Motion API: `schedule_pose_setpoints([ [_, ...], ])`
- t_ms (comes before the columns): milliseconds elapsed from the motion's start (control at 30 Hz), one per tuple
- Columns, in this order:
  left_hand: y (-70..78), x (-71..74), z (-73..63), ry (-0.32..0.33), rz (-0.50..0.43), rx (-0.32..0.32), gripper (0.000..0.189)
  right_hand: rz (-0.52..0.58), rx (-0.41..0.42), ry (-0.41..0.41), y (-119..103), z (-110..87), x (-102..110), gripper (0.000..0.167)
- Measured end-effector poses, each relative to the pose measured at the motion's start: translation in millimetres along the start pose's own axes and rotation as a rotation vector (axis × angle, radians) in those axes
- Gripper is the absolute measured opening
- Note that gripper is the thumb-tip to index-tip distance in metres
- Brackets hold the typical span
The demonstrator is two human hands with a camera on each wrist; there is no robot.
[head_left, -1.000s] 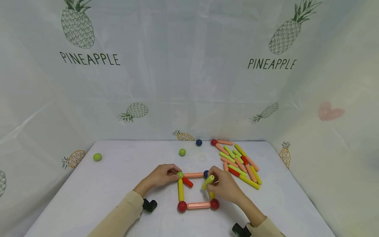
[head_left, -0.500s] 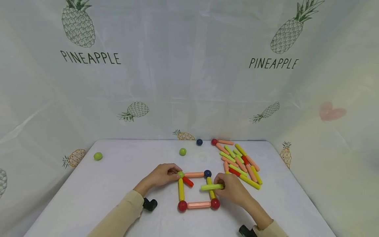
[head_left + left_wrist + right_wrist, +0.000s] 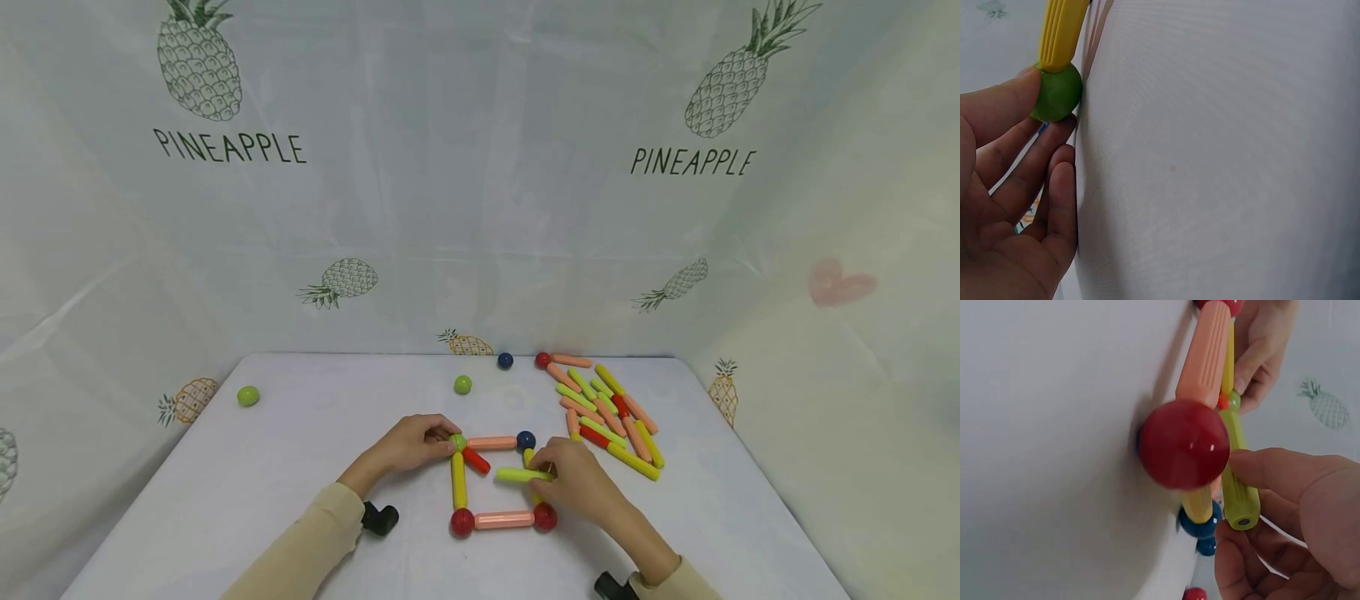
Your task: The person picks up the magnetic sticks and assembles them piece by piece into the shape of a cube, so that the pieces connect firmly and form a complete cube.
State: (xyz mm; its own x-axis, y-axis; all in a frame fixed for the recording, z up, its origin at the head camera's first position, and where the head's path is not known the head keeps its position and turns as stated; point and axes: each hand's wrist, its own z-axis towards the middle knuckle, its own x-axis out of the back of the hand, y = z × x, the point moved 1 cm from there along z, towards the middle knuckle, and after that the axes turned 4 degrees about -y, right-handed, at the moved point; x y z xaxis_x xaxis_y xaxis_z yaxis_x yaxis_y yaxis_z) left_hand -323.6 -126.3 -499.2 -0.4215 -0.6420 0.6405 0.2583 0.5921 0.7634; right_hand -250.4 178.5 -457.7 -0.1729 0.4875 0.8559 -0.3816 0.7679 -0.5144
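Note:
My left hand (image 3: 415,443) pinches a green ball (image 3: 1059,94) at the far left corner of a four-sided frame of magnetic rods and balls. From that ball a yellow rod (image 3: 459,482), an orange rod (image 3: 492,443) and a short red rod (image 3: 476,460) reach out, the red one pointing inward. My right hand (image 3: 576,479) pinches a lime green rod (image 3: 1239,481) between thumb and fingers, held level over the frame's right side, its free end toward the red rod. A dark blue ball (image 3: 526,440) and two red balls (image 3: 544,517) form the other corners; the right yellow rod is partly hidden.
Several orange, lime, yellow and red rods (image 3: 632,460) lie in a group at the right, with a red ball (image 3: 543,360) at its far end. Loose balls lie farther back: green (image 3: 462,384), blue (image 3: 505,361), and another green ball (image 3: 248,396) at far left.
My right hand has turned the lime green rod from slanted to level and brought it left, toward the red rod. My left hand stays at the green ball.

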Motion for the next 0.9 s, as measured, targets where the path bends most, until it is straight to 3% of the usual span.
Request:
schedule_pose_setpoints([
  [467, -0.6, -0.2, -0.1, -0.004, -0.002, 0.001, 0.019, 0.045, -0.047, -0.013, -12, 2.2, -18, 0.013],
  [900, -3.3, 0.2, 0.3, 0.001, 0.004, -0.002, 0.020, 0.101, -0.046, -0.160, -14, 11.2, -17, 0.016],
])
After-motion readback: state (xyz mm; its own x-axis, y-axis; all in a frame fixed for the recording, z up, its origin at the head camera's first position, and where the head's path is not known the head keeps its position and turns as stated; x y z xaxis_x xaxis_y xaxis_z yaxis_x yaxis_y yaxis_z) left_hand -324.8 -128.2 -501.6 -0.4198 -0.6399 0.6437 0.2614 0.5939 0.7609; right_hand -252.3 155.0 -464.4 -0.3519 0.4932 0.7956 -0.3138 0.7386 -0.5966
